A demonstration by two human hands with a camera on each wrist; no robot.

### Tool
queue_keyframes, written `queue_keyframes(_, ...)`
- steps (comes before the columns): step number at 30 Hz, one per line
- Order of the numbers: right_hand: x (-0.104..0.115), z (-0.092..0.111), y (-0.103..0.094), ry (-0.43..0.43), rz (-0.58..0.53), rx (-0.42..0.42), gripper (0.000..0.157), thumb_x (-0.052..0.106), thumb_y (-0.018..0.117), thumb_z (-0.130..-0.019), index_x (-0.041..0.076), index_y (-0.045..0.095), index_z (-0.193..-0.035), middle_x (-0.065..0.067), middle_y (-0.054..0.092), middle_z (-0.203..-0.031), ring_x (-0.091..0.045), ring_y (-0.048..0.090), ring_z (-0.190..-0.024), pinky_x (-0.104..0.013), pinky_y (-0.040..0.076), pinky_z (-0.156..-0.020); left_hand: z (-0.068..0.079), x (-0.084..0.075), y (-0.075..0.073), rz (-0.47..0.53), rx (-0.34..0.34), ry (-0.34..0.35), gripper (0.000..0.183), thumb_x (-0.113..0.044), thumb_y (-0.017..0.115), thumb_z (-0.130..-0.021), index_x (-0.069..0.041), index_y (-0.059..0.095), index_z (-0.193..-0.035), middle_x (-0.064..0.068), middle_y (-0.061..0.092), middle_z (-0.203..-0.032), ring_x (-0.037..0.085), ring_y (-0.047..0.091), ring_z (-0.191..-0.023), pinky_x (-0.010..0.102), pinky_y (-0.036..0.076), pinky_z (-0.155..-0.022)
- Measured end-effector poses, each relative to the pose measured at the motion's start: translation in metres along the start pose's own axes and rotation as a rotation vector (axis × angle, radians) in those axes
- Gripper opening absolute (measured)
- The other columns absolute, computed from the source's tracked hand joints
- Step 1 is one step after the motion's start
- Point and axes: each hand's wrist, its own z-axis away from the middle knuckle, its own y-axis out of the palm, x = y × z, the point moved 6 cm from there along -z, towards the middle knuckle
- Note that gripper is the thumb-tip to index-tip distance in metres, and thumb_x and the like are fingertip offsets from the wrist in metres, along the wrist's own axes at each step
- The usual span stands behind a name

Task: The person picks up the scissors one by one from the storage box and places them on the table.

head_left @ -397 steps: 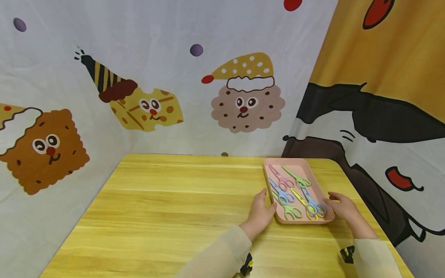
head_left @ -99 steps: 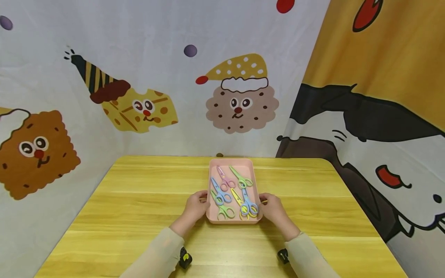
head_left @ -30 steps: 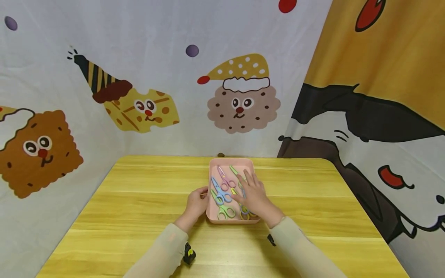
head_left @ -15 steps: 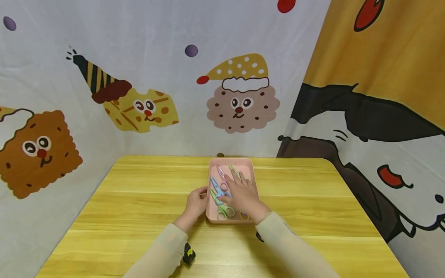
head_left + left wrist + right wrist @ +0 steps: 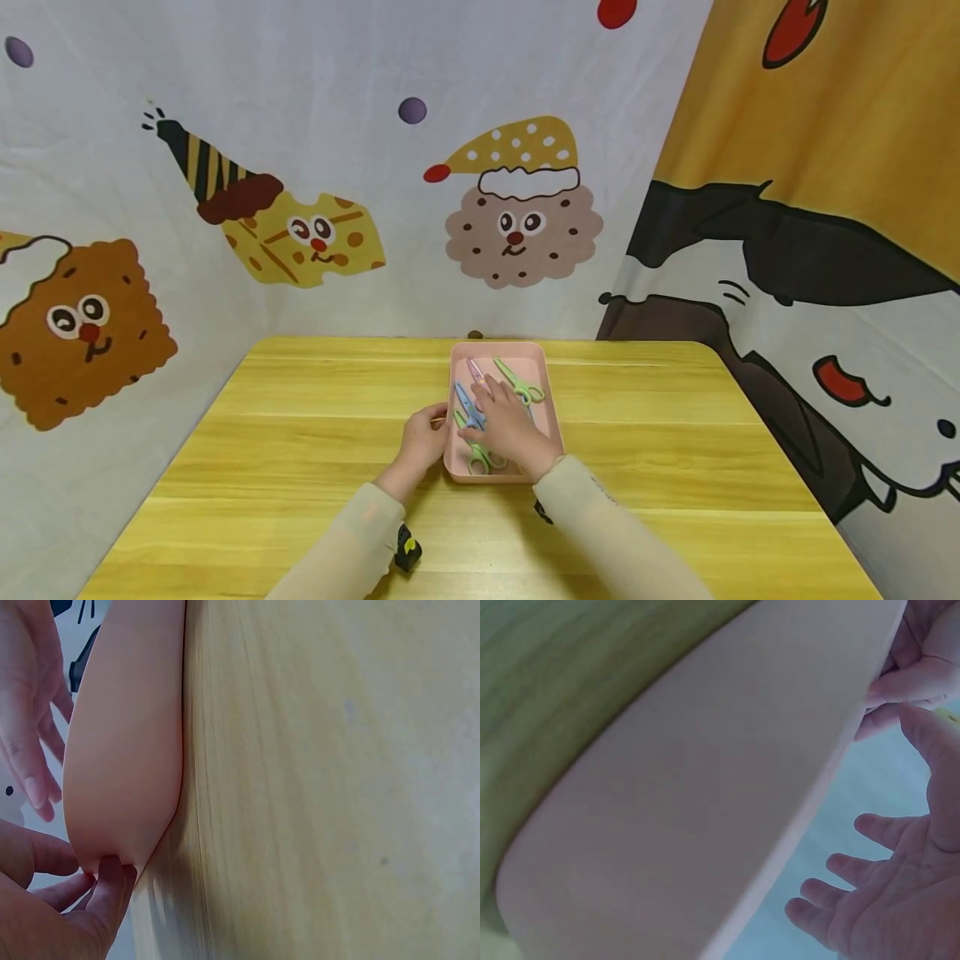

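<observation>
A pink tray (image 5: 554,421) of children's scissors lies on the table. My left hand (image 5: 420,440) grips its left side; in the left wrist view curled fingers (image 5: 111,889) press the outer wall near a corner. My right hand (image 5: 510,427) is over the tray, palm down with fingers spread; the right wrist view shows this hand (image 5: 900,885) above the rim, holding nothing. Beside or partly under it are pink scissors (image 5: 475,370), blue scissors (image 5: 465,400) and green scissors (image 5: 477,458). Another green pair (image 5: 517,383) shows fully at the tray's upper right. The yellow scissors are hidden.
The wooden table (image 5: 322,400) extends on both sides of the tray, which stands near the table's back edge. A printed cloth (image 5: 337,100) with cartoon figures hangs behind and at the sides.
The tray came leftward to mid-table between both hands earlier. Since then my right hand has left its right side and moved left over the scissors; my left hand has kept its grip.
</observation>
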Motion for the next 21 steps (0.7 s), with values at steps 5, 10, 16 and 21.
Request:
queue_keyframes(5, -0.002, 0.0, 0.006, 0.042, -0.1, 0.011, 0.079, 0.044, 0.067, -0.084, 0.012, 0.032, -0.148, -0.014, 0.017, -0.157, -0.04, 0.018, -0.142, -0.058, 0.025, -0.112, 0.0, -0.001, 0.0, 0.01, 0.003, 0.007, 0.034, 0.0, 0.056, -0.089, 0.005, 0.059, -0.123, 0.02, 0.064, -0.116, 0.029, 0.065, -0.102, 0.032, 0.057, -0.081)
queue_keyframes(10, -0.004, -0.004, 0.012, 0.079, -0.141, 0.007, 0.078, 0.041, 0.069, -0.084, 0.011, 0.034, -0.146, -0.015, 0.023, -0.154, -0.038, 0.025, -0.139, -0.056, 0.032, -0.11, 0.0, 0.001, 0.001, 0.009, -0.003, 0.001, 0.034, -0.001, 0.056, -0.089, 0.005, 0.059, -0.123, 0.02, 0.064, -0.116, 0.029, 0.065, -0.102, 0.032, 0.057, -0.082)
queue_keyframes(16, -0.004, -0.007, 0.016, 0.091, -0.119, 0.005, 0.075, 0.04, 0.069, -0.084, 0.007, 0.039, -0.144, -0.017, 0.033, -0.147, -0.035, 0.034, -0.133, -0.048, 0.039, -0.106, 0.001, 0.0, 0.001, 0.014, -0.002, -0.011, 0.034, -0.001, 0.056, -0.089, 0.005, 0.059, -0.123, 0.019, 0.064, -0.116, 0.028, 0.064, -0.102, 0.032, 0.057, -0.082)
queue_keyframes(21, -0.004, -0.008, 0.018, 0.114, -0.104, 0.012, 0.072, 0.041, 0.068, -0.084, 0.006, 0.042, -0.141, -0.018, 0.037, -0.142, -0.034, 0.039, -0.126, -0.044, 0.045, -0.101, 0.001, -0.001, 0.0, -0.002, -0.003, -0.007, 0.034, 0.0, 0.056, -0.089, 0.005, 0.059, -0.122, 0.019, 0.064, -0.115, 0.028, 0.065, -0.101, 0.031, 0.057, -0.08)
